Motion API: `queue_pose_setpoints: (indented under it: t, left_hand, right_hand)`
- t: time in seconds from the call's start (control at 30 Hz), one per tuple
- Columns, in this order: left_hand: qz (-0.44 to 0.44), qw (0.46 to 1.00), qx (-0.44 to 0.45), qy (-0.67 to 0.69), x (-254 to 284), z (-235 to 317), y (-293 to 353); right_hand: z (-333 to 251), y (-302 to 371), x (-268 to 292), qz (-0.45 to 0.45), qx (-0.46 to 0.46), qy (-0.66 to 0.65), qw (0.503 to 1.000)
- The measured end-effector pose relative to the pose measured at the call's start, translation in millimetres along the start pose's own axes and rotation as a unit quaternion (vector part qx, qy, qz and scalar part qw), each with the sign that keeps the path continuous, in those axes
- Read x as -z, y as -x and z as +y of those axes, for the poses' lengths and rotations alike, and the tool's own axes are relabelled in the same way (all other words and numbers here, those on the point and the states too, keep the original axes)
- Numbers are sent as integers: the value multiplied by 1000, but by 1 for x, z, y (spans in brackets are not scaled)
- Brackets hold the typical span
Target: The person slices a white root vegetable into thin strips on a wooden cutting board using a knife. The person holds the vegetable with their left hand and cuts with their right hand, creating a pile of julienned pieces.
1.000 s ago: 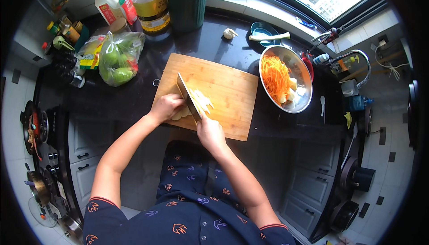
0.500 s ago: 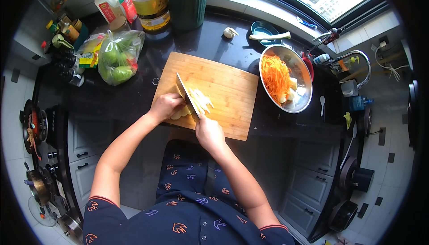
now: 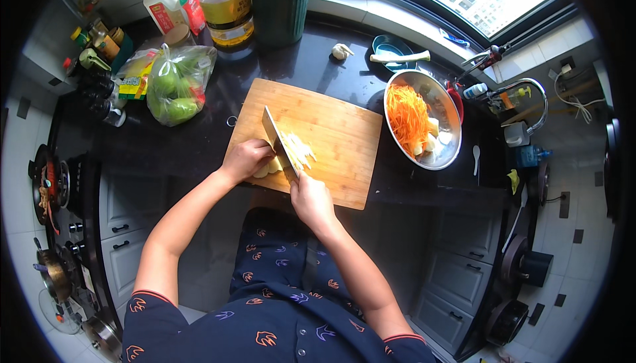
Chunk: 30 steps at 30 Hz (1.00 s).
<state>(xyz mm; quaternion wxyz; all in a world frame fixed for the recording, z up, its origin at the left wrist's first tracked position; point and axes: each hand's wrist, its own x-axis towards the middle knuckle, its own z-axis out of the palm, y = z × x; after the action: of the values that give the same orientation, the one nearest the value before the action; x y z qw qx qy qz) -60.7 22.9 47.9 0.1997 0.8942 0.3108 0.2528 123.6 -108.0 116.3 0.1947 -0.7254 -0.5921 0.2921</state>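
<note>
My right hand (image 3: 311, 199) grips the handle of a kitchen cleaver (image 3: 273, 131), its broad blade standing on edge over the wooden cutting board (image 3: 338, 138). The curled fingers of my left hand (image 3: 248, 160) press down on pale vegetable slices (image 3: 266, 169), close against the blade's left side. To the right of the blade lies a small heap of pale cut strips (image 3: 298, 151). Beyond the board's right edge stands a steel bowl (image 3: 452, 114) with shredded carrot (image 3: 405, 114) and pale chunks in it. The slices under my left fingers are partly hidden.
A garlic bulb (image 3: 342, 51) and a teal dish (image 3: 391, 47) with a pale stick across it lie behind the board. At left sits a plastic bag of green produce (image 3: 173, 91). An oil jug (image 3: 225, 8) stands at the back; a white spoon (image 3: 476, 159) lies right of the bowl.
The cleaver has shifted very slightly along with my right hand. My left hand stays on the slices, and the rest looks the same apart from a small shift of the view.
</note>
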Motion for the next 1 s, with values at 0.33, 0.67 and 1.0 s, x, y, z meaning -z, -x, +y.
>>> queue_pose_setpoints:
  t: [0.33,0.67,1.0]
  left_hand:
    - [-5,1000,-7,6,1,-1,0]
    - [-36,998,-47,15,10,-6,-2]
    - [-47,996,-72,-35,23,-3,8]
  right_hand:
    - [3,-12,-13,-16,-10,30,999]
    - [14,-11,-16,35,14,-7,999]
    - [1,1,-6,15,16,11,1000]
